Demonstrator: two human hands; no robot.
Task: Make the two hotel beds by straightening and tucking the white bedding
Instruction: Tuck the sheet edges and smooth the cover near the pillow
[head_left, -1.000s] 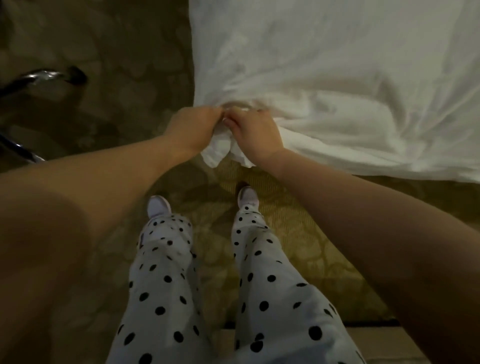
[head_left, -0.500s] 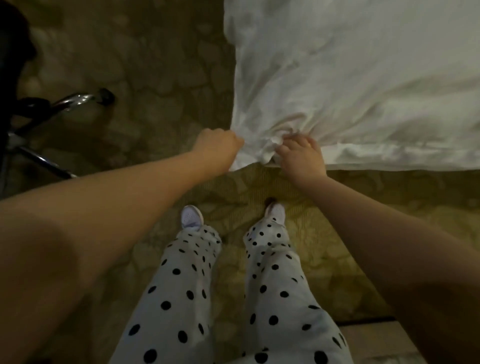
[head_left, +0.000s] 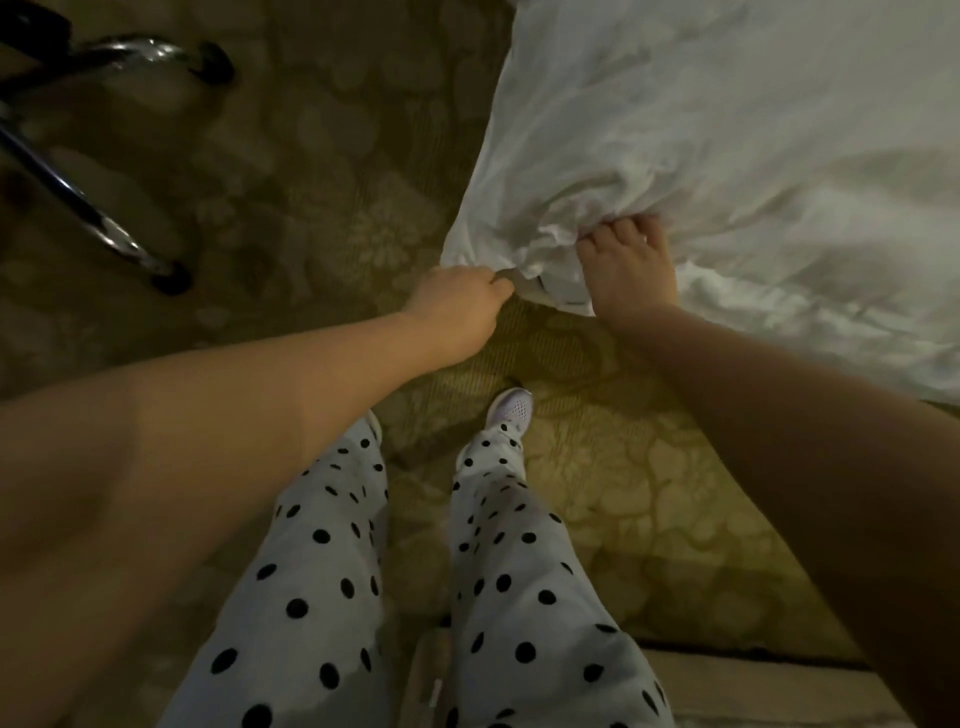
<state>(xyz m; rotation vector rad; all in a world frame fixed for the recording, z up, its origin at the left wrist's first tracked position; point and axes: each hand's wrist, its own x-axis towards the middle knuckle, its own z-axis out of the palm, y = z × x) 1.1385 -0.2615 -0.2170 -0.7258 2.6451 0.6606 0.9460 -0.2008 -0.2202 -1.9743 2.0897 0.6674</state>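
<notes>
Patterned carpet (head_left: 311, 208) underfoot. We note left hand (head_left: 457, 306) pinching bedding (head_left: 727, 156) corner; right hand (head_left: 628, 270) just beside it, gripping bunched fold.

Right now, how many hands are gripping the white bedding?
2. The left hand pinches the white bedding at its hanging corner. The right hand grips a bunched fold just right of that corner, fingers curled into the fabric.

Dim light, patterned olive carpet (head_left: 322, 171), chrome chair base (head_left: 98, 218) on castors
</notes>
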